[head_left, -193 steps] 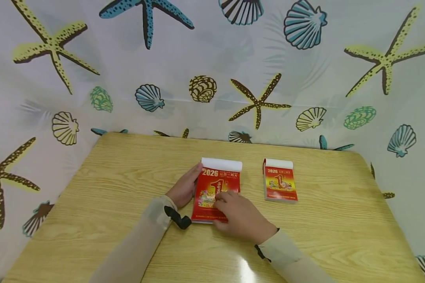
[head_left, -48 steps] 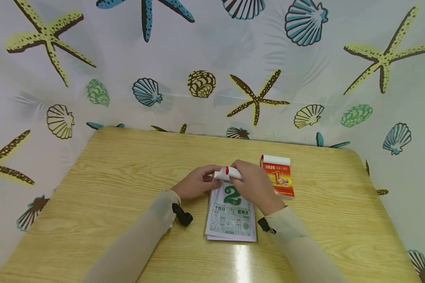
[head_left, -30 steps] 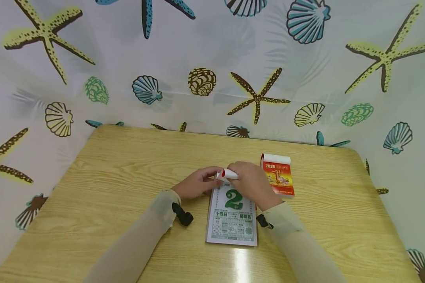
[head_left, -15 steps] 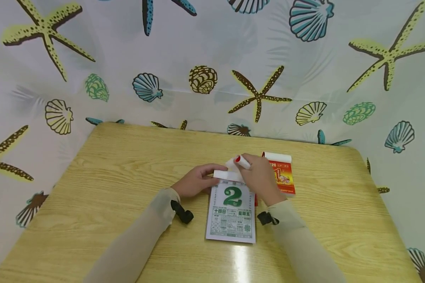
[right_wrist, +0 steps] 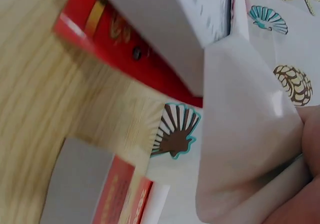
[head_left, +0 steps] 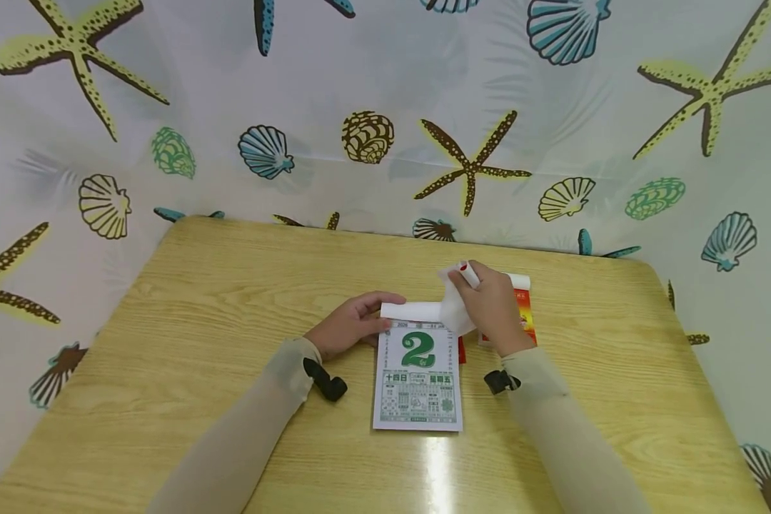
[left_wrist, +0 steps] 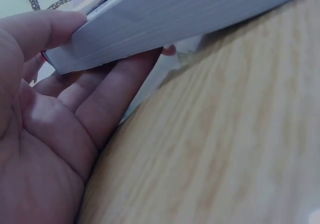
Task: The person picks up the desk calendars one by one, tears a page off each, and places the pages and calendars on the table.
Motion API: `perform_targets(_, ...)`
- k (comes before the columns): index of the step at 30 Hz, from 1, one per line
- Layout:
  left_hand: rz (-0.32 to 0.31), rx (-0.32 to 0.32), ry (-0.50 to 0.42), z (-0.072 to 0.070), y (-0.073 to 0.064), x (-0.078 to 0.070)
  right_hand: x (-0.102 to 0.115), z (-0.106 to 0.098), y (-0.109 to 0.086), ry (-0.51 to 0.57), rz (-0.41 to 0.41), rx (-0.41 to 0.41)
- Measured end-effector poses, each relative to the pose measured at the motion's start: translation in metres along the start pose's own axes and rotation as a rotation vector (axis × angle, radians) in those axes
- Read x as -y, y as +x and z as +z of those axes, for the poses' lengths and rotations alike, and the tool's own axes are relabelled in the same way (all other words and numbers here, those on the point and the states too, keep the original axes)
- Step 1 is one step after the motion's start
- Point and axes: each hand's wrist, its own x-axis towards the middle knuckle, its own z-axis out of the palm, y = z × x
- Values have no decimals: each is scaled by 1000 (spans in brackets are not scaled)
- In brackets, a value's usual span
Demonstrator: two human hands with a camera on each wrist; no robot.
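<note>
A thick tear-off calendar [head_left: 417, 389] lies slightly tilted at the middle of the table, showing a green "2" page below a white top strip [head_left: 411, 312]. My left hand [head_left: 347, 330] pinches its upper left corner; in the left wrist view, the thumb is above the page block [left_wrist: 165, 29] and fingers are beneath it. At the upper right corner, my right hand [head_left: 493, 303] grips a crumpled, partly rolled sheet [head_left: 455, 314], red on its inner side. In the right wrist view the sheet [right_wrist: 240, 119] meets the calendar's top corner; whether it is still joined there I cannot tell.
A smaller red and yellow calendar [head_left: 525, 314] lies behind my right hand, partly hidden. Red card [right_wrist: 125, 44] sticks out under the larger calendar's pages. A curtain [head_left: 321, 193] with shells and starfish stands behind the wooden table [head_left: 231, 285].
The red "1" cover has given way to the green "2" page. In the last second my right hand has pulled the rolled sheet up and right; my left hand stays at the corner.
</note>
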Motion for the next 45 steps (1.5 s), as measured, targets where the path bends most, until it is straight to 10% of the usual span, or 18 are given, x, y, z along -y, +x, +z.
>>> perform_targets(21,-10,-28,-28,-4,-2,-1,-33,-32,8,37,-32,-272)
perform_targets(45,-10,-64,-13,-2,-4,-2,-26,-41,-11,122,39,-15)
